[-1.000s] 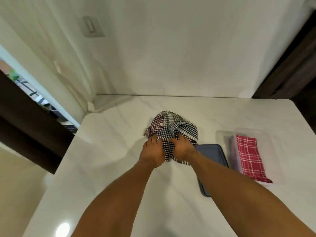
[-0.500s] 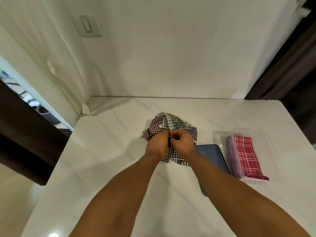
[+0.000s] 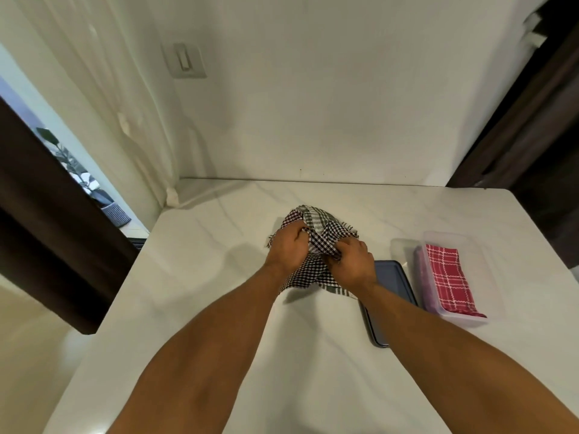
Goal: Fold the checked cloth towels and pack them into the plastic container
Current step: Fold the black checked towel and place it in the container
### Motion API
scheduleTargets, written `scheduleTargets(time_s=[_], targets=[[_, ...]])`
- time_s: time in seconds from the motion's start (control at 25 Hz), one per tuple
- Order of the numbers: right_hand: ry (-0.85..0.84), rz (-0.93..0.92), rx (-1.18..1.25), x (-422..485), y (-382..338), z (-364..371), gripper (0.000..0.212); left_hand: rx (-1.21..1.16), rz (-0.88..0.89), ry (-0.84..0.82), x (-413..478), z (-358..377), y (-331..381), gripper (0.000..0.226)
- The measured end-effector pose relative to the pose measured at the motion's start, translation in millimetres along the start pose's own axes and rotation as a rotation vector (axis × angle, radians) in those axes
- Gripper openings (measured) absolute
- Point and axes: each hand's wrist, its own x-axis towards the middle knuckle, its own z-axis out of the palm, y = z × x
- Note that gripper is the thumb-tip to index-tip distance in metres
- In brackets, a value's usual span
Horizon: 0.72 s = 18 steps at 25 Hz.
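On the white desk (image 3: 203, 277), the left grip (image 3: 286, 245) was curled tight around a bunch of the black-and-white checked towel (image 3: 302, 274), which lay on a crumpled heap of checked towels (image 3: 316, 216) at the desk's middle. The right grip (image 3: 352, 261) pinched the same towel just beside it, cloth drawn between the two. A dark blue lid (image 3: 391, 283) lay flat right of the heap, partly under the right forearm. Farthest right, the clear plastic container (image 3: 454, 242) held a folded red checked towel (image 3: 448, 277)
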Motion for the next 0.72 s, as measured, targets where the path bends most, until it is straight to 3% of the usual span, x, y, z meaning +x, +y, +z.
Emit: scheduleTargets(time_s=[0.12,0.24,0.36,0.44,0.52,0.64,0.72], targets=[[0.085,0.016,0.176,-6,-2,-5,0.031,-0.007,-0.037,0.033,-3,-13,9,0.022],[0.224,-0.015,0.286,-15,-14,-15,0.050,-0.059,-0.107,0.053,-1,-21,15,0.029],[0.173,-0.269,0.325,-28,-48,-16,0.040,-0.322,-0.215,0.019,-1,-21,23,0.029],[0.189,-0.248,0.421,-30,-66,-15,0.029,-0.430,-0.260,-0.038,-7,-24,31,0.026],[0.243,-0.177,0.469,-30,-72,-18,0.025,-0.351,-0.167,-0.077,-8,-30,31,0.031],[0.304,-0.136,0.422,-34,-71,-27,0.024,-0.047,-0.025,-0.158,-7,-41,21,0.046],[0.305,-0.210,0.432,-32,-72,-35,0.013,0.122,0.060,-0.205,-12,-45,18,0.051]])
